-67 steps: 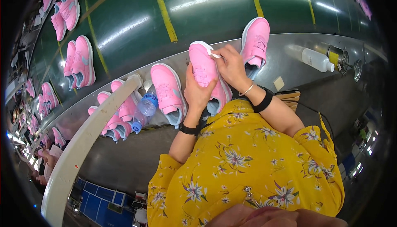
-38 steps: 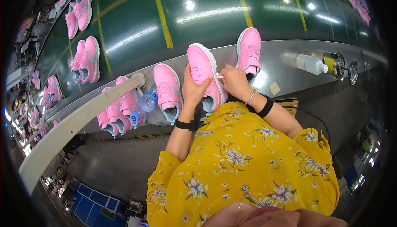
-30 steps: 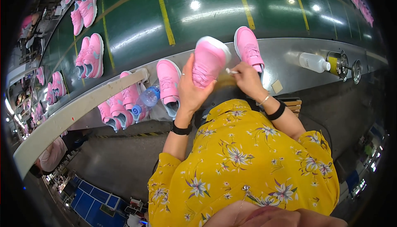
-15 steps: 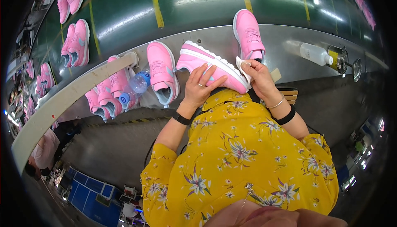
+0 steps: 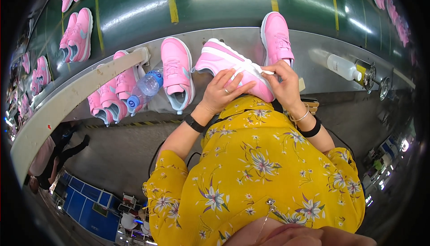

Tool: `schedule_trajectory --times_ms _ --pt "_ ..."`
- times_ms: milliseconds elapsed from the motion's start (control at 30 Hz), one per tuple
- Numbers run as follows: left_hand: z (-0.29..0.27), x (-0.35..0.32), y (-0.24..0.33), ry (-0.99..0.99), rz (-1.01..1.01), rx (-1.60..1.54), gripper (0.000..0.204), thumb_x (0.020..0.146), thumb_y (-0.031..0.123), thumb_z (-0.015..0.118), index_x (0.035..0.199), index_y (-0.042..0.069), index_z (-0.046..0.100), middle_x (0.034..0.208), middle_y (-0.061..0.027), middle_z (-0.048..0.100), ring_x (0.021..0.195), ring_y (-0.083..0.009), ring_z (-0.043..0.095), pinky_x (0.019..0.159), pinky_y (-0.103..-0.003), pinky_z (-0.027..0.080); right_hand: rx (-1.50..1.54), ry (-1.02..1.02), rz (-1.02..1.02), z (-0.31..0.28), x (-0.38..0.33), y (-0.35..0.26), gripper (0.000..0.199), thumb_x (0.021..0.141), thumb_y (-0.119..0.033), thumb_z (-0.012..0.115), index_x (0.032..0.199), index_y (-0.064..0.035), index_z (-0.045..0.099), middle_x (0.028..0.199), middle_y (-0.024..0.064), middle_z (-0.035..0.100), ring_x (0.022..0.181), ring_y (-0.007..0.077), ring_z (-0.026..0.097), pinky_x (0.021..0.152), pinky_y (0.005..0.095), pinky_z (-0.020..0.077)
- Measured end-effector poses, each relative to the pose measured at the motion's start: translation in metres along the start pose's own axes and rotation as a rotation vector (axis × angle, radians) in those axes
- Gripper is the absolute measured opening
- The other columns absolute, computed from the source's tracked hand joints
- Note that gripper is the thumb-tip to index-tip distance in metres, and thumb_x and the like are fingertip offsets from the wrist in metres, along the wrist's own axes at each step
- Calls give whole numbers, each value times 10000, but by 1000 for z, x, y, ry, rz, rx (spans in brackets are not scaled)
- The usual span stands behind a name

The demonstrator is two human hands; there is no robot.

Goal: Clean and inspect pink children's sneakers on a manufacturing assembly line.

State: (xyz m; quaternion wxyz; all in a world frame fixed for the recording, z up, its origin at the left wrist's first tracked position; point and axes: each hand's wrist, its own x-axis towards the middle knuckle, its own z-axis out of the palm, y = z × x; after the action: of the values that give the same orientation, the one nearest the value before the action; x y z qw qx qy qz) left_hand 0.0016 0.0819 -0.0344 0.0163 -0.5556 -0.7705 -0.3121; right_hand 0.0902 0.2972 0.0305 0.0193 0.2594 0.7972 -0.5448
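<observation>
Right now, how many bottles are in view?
2: a clear bottle between pink shoes at left, a white bottle on the metal ledge at right. Others may be hidden.

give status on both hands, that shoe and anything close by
Left hand holding pink shoe, tilted, toe to the right. Right hand pinching white cloth at sole edge. Second pink shoe just beyond right hand.

Holds the left grip (image 5: 219, 94) back upward with fingers extended and slightly parted, aimed toward the right grip (image 5: 286, 84). Pinches thumb against fingers in the latter, just right of the left fingertips. Slants the left forearm (image 5: 179, 139) in from below-left of its grip, the right forearm (image 5: 321, 141) from below-right of its own.
</observation>
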Motion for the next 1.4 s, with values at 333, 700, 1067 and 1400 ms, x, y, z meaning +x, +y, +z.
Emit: schedule_trajectory --times_ms 333,700,1067,1400 --pt "8 7 -1 -64 79 0 461 787 210 672 1246 247 685 1227 -7 600 1143 -231 556 977 -392 508 -483 -70 -372 28 47 3 134 807 -12 667 916 -79 707 847 105 569 796 329 570 700 423 450" --pt "20 0 -5 -68 111 -55 433 820 216 629 1251 233 671 1229 3 592 1170 -227 550 1018 -380 477 -377 -80 -493 67 88 1 191 771 -10 670 936 -97 714 852 95 569 781 331 561 718 416 476" --pt "25 5 -4 -92 135 -73 390 812 198 632 1197 214 691 1171 28 610 1150 -201 561 1044 -357 457 -417 -112 -597 78 95 -2 229 763 -26 639 969 -103 703 853 80 568 780 309 560 717 404 481" --pt "28 0 -4 -85 106 -74 422 807 195 634 1221 244 701 1175 44 617 1146 -203 566 1027 -349 471 -432 -222 -460 47 69 5 208 783 -24 644 971 -90 703 841 109 567 785 323 568 708 412 473"
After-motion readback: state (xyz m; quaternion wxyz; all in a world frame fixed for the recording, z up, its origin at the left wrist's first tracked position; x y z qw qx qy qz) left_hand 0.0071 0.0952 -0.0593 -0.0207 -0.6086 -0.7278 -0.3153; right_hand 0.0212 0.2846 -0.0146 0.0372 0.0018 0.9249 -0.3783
